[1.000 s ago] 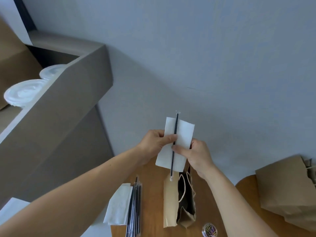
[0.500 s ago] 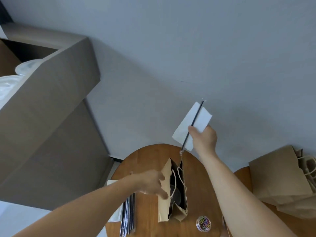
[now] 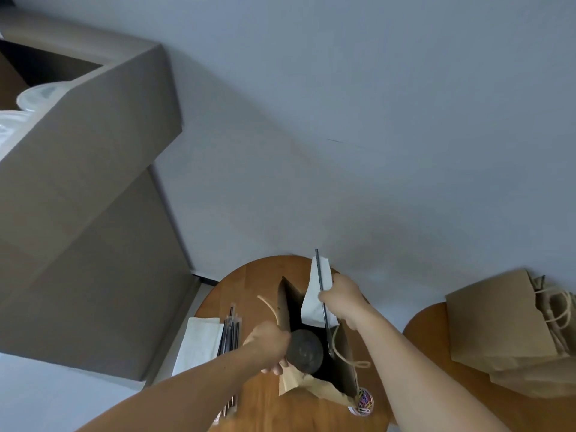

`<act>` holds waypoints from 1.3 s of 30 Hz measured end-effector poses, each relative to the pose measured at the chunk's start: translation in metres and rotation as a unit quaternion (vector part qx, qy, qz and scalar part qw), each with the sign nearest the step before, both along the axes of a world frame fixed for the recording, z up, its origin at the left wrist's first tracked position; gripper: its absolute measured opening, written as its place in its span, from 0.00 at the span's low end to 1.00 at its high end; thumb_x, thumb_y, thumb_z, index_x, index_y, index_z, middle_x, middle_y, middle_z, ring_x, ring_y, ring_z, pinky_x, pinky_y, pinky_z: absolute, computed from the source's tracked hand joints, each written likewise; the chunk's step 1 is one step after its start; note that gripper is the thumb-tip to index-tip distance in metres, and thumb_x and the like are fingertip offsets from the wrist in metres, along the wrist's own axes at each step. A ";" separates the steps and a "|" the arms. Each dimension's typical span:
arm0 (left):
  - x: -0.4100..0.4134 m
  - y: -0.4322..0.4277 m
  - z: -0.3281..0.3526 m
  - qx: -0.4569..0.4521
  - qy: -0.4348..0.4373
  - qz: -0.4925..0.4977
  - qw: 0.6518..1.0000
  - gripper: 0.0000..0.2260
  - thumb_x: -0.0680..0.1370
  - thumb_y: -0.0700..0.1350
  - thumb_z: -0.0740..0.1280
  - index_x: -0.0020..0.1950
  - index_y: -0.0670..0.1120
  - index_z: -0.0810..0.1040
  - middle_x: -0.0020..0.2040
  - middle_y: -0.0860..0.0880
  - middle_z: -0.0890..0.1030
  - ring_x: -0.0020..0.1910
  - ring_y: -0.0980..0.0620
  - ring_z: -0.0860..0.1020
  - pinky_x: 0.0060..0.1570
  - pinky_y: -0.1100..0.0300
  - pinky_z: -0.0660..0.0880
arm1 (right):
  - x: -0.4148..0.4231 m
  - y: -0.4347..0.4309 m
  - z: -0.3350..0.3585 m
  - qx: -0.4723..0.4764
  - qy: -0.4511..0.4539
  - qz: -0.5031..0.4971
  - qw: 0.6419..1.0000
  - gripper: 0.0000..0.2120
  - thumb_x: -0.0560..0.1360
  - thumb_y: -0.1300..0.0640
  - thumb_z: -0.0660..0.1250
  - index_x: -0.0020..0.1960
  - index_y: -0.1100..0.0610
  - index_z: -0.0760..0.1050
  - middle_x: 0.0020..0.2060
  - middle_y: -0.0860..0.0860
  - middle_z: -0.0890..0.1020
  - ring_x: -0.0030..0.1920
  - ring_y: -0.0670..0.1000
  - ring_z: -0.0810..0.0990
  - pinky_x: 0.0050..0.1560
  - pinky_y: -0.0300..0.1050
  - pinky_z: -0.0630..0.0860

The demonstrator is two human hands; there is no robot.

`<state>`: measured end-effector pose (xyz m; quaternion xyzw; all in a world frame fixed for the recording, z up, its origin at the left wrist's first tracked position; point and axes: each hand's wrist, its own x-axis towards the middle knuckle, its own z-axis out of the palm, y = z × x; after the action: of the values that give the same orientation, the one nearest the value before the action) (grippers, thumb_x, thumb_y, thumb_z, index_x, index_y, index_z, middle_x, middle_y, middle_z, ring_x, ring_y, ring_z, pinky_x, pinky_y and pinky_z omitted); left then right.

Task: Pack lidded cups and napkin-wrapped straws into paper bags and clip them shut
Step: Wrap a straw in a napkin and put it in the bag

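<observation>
the open paper bag (image 3: pixel 345 366) is standing on the round wooden table (image 3: pixel 246 291), and a dark lidded cup (image 3: pixel 304 353) is sitting inside it. a tub of coloured clips (image 3: pixel 361 402) is sitting just beside the bag's near corner, partly hidden by it. more brown bags (image 3: pixel 498 325) are lying on a second table (image 3: pixel 427 335) to the right, cut off by the frame edge. white lids (image 3: pixel 37 95) are peeking over a grey shelf (image 3: pixel 109 126) at far left, blurred. the left hand (image 3: pixel 269 344) is curling round the bag's left rim, holding the mouth wide. the right hand (image 3: pixel 343 299) is pinching the black straw (image 3: pixel 320 282) against the white napkin (image 3: pixel 314 307) just above the bag. the straw's lower end is dipping into the opening beside the cup, and the napkin's lower edge is overlapping the mouth.
</observation>
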<state>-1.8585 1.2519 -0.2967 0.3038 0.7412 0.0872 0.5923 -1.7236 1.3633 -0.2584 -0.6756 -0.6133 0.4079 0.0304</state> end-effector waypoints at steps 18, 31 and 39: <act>-0.001 -0.013 -0.004 0.078 0.015 -0.035 0.996 0.15 0.83 0.46 0.56 0.44 0.44 0.78 0.27 0.50 0.81 0.27 0.55 0.82 0.32 0.65 0.79 | 0.003 -0.071 -0.064 0.053 -0.027 0.169 0.984 0.11 0.81 0.53 0.63 0.42 0.42 0.65 0.37 0.40 0.76 0.36 0.42 0.77 0.37 0.31 0.70; 0.004 -0.019 -0.010 0.092 0.104 -0.126 0.982 0.14 0.81 0.52 0.57 0.55 0.45 0.77 0.49 0.45 0.82 0.48 0.46 0.83 0.52 0.49 0.80 | -0.010 -0.042 -0.124 -0.083 -0.183 0.117 0.972 0.13 0.79 0.56 0.60 0.61 0.56 0.76 0.58 0.54 0.80 0.60 0.55 0.79 0.54 0.45 0.74; -0.002 -0.023 -0.015 0.096 0.093 -0.104 0.986 0.15 0.81 0.54 0.58 0.54 0.45 0.78 0.48 0.44 0.83 0.46 0.46 0.83 0.51 0.49 0.81 | -0.019 -0.048 -0.116 -0.015 -0.214 0.176 0.961 0.10 0.79 0.57 0.63 0.59 0.55 0.73 0.57 0.53 0.78 0.57 0.53 0.77 0.57 0.46 0.74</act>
<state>-1.8608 1.2292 -0.3121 0.4414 0.7458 0.0677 0.4944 -1.7425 1.3156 -0.3740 -0.6288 -0.7087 0.2616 -0.1840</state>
